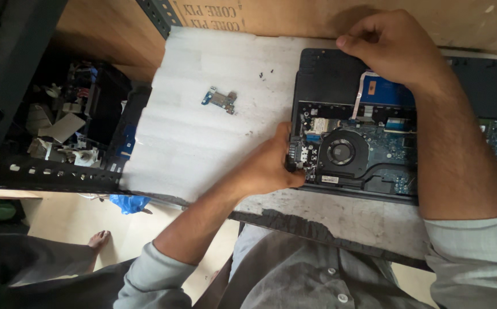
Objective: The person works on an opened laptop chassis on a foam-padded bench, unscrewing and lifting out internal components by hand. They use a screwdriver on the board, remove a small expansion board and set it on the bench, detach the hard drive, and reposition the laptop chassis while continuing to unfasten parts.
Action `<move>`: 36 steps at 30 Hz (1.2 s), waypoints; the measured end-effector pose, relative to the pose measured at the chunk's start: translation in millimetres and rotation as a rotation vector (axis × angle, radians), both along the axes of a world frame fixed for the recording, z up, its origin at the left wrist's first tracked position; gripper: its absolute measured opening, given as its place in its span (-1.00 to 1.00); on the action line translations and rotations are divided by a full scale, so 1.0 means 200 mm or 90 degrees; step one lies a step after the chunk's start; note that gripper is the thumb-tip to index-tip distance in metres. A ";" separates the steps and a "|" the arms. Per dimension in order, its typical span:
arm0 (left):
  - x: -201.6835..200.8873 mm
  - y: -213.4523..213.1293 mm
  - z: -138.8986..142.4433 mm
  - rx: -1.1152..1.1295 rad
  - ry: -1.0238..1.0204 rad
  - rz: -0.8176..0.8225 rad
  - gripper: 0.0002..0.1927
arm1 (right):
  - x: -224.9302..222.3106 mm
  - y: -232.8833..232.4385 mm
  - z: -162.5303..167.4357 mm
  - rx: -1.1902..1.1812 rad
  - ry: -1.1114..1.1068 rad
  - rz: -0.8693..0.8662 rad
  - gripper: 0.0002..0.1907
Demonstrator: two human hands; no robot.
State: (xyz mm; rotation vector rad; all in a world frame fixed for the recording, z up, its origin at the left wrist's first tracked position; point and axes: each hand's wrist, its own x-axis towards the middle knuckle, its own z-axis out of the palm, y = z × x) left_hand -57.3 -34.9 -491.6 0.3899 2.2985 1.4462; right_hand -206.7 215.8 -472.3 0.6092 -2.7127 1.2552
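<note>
Head view: left hand (268, 166) pinching opened laptop (374, 123) at its near-left corner, right hand (389, 46) curled over far edge, steadying it; small board (221, 100) on foam (191, 149).

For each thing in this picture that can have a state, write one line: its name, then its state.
laptop: bottom cover off, insides exposed, lying flat.
cooling fan: in place in the laptop.
small circuit board: out of the laptop, loose on the foam sheet.
screws: loose on the foam.
left hand: gripping the laptop's near-left corner.
right hand: resting on its far edge.
</note>
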 end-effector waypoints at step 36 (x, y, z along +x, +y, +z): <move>-0.03 -0.02 -0.13 0.172 -0.096 -0.022 -0.16 | 0.01 -0.02 0.03 -0.015 0.009 0.020 -0.66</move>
